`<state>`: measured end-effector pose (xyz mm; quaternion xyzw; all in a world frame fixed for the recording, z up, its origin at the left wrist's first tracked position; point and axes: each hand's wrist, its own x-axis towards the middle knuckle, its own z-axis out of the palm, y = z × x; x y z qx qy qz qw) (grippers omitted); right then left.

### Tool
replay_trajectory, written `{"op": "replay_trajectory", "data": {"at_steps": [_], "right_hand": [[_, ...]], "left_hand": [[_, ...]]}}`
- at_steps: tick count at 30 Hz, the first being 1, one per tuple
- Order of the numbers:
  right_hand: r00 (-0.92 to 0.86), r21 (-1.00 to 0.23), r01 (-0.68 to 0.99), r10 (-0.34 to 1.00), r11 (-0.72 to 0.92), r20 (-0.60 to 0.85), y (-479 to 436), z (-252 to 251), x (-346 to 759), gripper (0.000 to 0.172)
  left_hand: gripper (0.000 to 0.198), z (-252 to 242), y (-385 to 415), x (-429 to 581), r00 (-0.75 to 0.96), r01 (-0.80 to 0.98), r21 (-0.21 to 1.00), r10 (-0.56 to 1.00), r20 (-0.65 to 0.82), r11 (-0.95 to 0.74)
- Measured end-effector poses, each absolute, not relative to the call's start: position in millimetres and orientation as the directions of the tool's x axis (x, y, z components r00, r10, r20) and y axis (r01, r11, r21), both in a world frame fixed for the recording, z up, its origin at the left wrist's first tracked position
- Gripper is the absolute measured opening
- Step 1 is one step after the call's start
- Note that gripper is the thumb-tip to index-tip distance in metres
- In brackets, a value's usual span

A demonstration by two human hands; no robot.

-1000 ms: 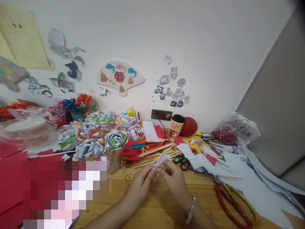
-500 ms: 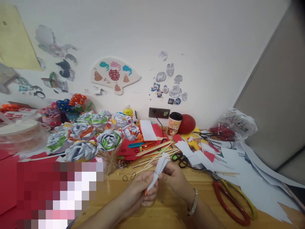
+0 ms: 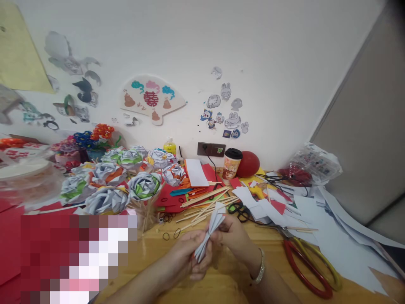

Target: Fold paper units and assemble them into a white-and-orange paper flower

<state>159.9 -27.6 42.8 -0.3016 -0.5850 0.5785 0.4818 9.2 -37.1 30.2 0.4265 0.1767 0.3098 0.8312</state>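
Observation:
A bundle of folded white paper (image 3: 209, 234), pinched narrow at its middle and fanned at both ends, is held over the wooden table. My left hand (image 3: 194, 249) is closed around its lower part, the thumb on the near side. Gripping it near the pinched middle and upper end is my right hand (image 3: 229, 234), with a bracelet at the wrist. A little orange shows by the fingers behind the paper. Just beyond my hands lie thin wooden sticks (image 3: 202, 207) and black-handled scissors (image 3: 240, 212).
Several folded paper flowers (image 3: 144, 185) stand at the left. Large scissors (image 3: 303, 257) with red and yellow handles lie at right, near white paper sheets (image 3: 332, 228). A paper cup (image 3: 232, 164) and a red balloon (image 3: 249, 164) stand by the wall. Rubber bands (image 3: 176, 233) lie on the table.
The folded paper has turned in my hands, and its lower end now shows several spread pleats where an orange edge showed before. Both hands keep hold of it in nearly the same place.

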Motion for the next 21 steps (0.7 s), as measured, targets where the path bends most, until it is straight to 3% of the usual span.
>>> {"op": "replay_trajectory", "data": {"at_steps": [2, 4, 7, 11, 15, 18, 21], "right_hand": [[-0.266, -0.965, -0.206, 0.939, 0.165, 0.218, -26, 42, 157, 0.037], [-0.185, -0.967, -0.194, 0.962, 0.166, 0.202, -25, 42, 154, 0.034], [-0.131, -0.977, -0.121, 0.972, 0.178, 0.193, -25, 41, 153, 0.031], [-0.201, -0.961, -0.028, 0.940, 0.277, 0.277, -28, 45, 160, 0.031], [-0.246, -0.887, 0.059, 0.868, 0.458, 0.432, -29, 52, 167, 0.032], [-0.295, -0.842, 0.064, 0.816, 0.536, 0.497, -30, 53, 166, 0.035], [-0.337, -0.880, -0.031, 0.824, 0.475, 0.456, -32, 48, 161, 0.042]], "left_hand": [[0.037, 30, -36, 13, 0.545, -0.338, 0.922, 0.838, 0.027, 0.190], [0.036, 31, -35, 15, 0.387, -0.189, 0.980, 0.912, 0.134, -0.063], [0.037, 30, -34, 16, 0.305, -0.041, 0.982, 0.933, 0.190, -0.186], [0.042, 28, -36, 16, 0.483, -0.208, 0.975, 0.875, 0.034, 0.077], [0.036, 32, -41, 13, 0.638, -0.365, 0.862, 0.769, -0.044, 0.352], [0.033, 34, -42, 8, 0.779, -0.398, 0.763, 0.627, -0.012, 0.509], [0.032, 33, -42, 4, 0.875, -0.389, 0.682, 0.481, 0.063, 0.619]]}}
